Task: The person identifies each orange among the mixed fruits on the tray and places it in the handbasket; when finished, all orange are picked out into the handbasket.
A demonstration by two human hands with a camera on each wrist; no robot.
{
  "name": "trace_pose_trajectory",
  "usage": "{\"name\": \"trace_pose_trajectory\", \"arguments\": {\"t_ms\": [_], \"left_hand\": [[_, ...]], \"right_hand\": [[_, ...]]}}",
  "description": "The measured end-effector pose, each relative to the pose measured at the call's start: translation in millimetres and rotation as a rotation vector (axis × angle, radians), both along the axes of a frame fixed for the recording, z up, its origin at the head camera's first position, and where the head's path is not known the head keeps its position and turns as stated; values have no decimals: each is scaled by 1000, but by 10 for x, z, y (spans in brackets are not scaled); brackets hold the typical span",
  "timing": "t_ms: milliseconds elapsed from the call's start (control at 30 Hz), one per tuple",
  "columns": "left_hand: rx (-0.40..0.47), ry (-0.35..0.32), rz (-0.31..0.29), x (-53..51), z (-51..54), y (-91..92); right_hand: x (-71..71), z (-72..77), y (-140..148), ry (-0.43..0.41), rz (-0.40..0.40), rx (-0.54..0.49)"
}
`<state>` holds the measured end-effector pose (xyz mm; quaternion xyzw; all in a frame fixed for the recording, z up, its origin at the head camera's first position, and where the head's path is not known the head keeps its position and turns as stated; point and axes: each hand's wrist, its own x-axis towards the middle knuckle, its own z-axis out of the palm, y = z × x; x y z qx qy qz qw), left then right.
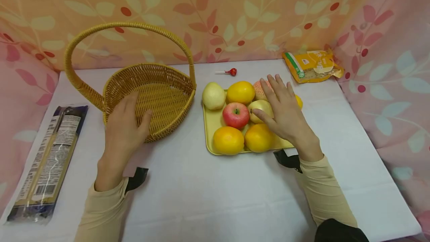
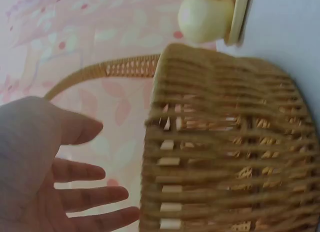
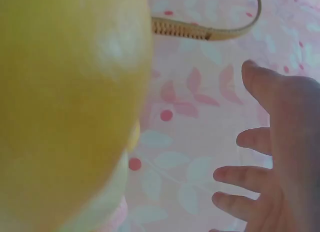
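My left hand (image 1: 125,126) hovers over the near left rim of a wicker basket (image 1: 168,132) with a tall arched handle. Its fingers are loosely extended and hold nothing; in the left wrist view they lie beside the woven wall (image 2: 225,142). Over the right part of a yellow tray (image 1: 209,137), my right hand (image 1: 285,111) is spread with straight fingers. On that tray lie a red apple (image 1: 236,115), pale round fruits (image 1: 214,96), several orange-yellow fruits (image 1: 228,140) and a pinkish fruit (image 1: 260,90). The hand partly hides the pinkish fruit and another yellow one (image 1: 298,102).
A red lollipop (image 1: 231,72) lies behind the tray. An orange snack bag (image 1: 314,66) rests at the back right corner. Along the left edge is a long clear-and-dark package (image 1: 50,160). Patterned cloth (image 1: 215,18) stands around the back and sides of the white table (image 1: 215,201).
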<state>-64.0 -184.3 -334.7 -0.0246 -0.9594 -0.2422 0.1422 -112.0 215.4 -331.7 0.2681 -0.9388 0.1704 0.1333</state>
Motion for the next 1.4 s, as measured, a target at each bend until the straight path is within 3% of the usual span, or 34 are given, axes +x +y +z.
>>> {"name": "trace_pose_trajectory", "arguments": {"t_ms": [233,367,500,733,933,1033,1267,1400], "left_hand": [[129,57,150,14,35,-172],[153,106,205,5,14,-312],[159,114,264,-1,8,-438],[147,53,368,3,10,-602],[110,47,411,-4,-62,-697],[84,2,417,-7,-99,-732],[86,-184,378,-20,-112,-782],[97,-210,371,-25,-113,-782]], "right_hand": [[-51,45,119,134,-1,-122],[-68,51,170,215,-28,-184],[-78,58,231,238,-82,-227],[-125,47,372,172,-172,-220],[-162,23,460,74,-226,-186],[-174,10,484,4,-251,-154],[-205,-19,517,-94,-282,-88],[-223,-36,538,-167,-302,-42]]}}
